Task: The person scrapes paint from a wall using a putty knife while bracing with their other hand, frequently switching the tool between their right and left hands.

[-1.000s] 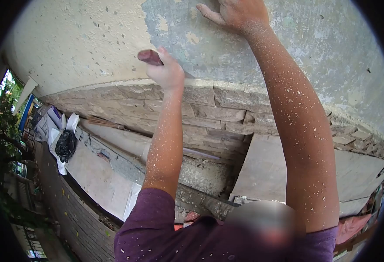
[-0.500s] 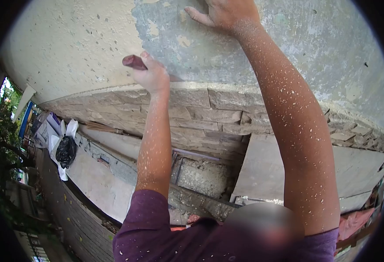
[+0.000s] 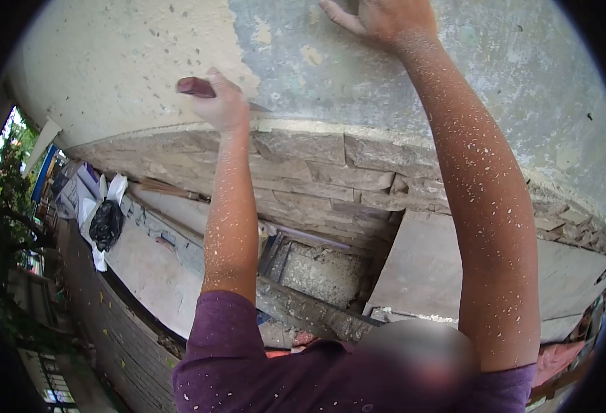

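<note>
My left hand (image 3: 222,104) is closed around a tool with a reddish-brown handle (image 3: 196,87). A thin dark blade (image 3: 260,108) sticks out on the right side of the fist, close against the wall just above the stone ledge. My right hand (image 3: 394,20) rests on the grey, bare part of the wall (image 3: 358,76), thumb stretched out to the left; its fingertips are cut off by the top edge. Cream, pitted paint (image 3: 124,76) covers the wall on the left. Pale flakes speckle both forearms.
Rough stone cladding (image 3: 303,151) runs below the wall. Under it are a grey slab (image 3: 420,261), a rubble-filled recess (image 3: 322,275) and a long beam (image 3: 310,310). Bags, one of them black (image 3: 106,226), and a bundle of sticks (image 3: 172,188) lie at the left.
My left hand has moved left along the wall with the tool, and its blade now shows. The view has shifted a little; my right hand stays on the wall.
</note>
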Tool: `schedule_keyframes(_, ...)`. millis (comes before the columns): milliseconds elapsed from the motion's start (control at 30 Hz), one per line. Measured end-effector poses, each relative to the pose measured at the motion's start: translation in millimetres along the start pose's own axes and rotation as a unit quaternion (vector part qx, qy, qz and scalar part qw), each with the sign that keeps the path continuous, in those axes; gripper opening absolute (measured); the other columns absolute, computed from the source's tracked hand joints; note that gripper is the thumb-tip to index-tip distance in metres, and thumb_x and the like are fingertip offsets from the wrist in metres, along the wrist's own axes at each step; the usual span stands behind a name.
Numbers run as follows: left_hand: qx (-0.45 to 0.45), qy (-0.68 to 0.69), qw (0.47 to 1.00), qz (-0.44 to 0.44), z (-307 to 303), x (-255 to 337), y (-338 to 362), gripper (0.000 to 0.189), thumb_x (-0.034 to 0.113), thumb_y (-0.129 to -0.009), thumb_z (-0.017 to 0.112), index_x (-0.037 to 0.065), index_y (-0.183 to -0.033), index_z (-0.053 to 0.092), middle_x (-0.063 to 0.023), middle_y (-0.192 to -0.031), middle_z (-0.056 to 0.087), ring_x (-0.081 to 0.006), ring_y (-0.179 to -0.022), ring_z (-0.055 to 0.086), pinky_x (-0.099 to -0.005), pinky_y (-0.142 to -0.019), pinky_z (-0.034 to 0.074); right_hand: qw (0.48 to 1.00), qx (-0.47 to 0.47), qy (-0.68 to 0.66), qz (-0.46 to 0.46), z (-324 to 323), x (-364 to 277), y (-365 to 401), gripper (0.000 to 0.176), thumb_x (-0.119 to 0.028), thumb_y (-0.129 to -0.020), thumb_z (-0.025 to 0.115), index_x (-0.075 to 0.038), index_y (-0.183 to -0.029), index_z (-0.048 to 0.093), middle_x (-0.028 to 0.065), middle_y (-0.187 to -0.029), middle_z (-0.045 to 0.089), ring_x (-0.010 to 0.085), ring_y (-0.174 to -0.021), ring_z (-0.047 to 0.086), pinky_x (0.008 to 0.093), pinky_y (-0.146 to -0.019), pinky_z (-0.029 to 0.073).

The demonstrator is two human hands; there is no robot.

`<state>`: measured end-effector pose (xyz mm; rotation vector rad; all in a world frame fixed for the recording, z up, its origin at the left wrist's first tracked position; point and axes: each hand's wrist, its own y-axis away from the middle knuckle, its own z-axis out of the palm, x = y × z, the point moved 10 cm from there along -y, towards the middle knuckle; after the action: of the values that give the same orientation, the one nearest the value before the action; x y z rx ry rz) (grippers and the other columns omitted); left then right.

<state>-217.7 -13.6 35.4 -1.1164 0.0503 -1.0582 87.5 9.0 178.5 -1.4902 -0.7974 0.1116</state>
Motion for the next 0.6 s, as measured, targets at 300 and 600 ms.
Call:
schedule_keyframes(300, 0.019, 0.188, 0.977, -0.098, 6.7, 46.6, -29.6, 0.026, 0.011, -0.09, 0.053, 0.001, -0.069, 0.041, -0.0053, -0.055, 0.046, -0.0142, -0.042, 0.043, -0.0292, -0.04, 0.036, 1.0, -0.027, 0.009, 0.009, -1.5, -1.2, -3.0, 0.07, -0.046, -0.079, 0.059, -0.01, -0.138, 0.045, 0.0102, -0.152, 0.032, 0.0296, -0.144, 0.023, 0.0474, -0.117, 0.016)
schedule_keyframes(600, -0.027, 0.141, 0.984, -0.11, 21.6, 41.5, -43.2, 0.022, 0.012, -0.085, 0.06, -0.001, -0.075, 0.046, -0.005, -0.06, 0.053, -0.0141, -0.047, 0.05, -0.0297, -0.043, 0.04, 0.999, -0.032, 0.02, 0.017, -2.5, -6.0, -3.4, 0.069, -0.044, -0.078, 0.062, -0.011, -0.137, 0.048, 0.0099, -0.151, 0.035, 0.0296, -0.142, 0.026, 0.0485, -0.116, 0.018)
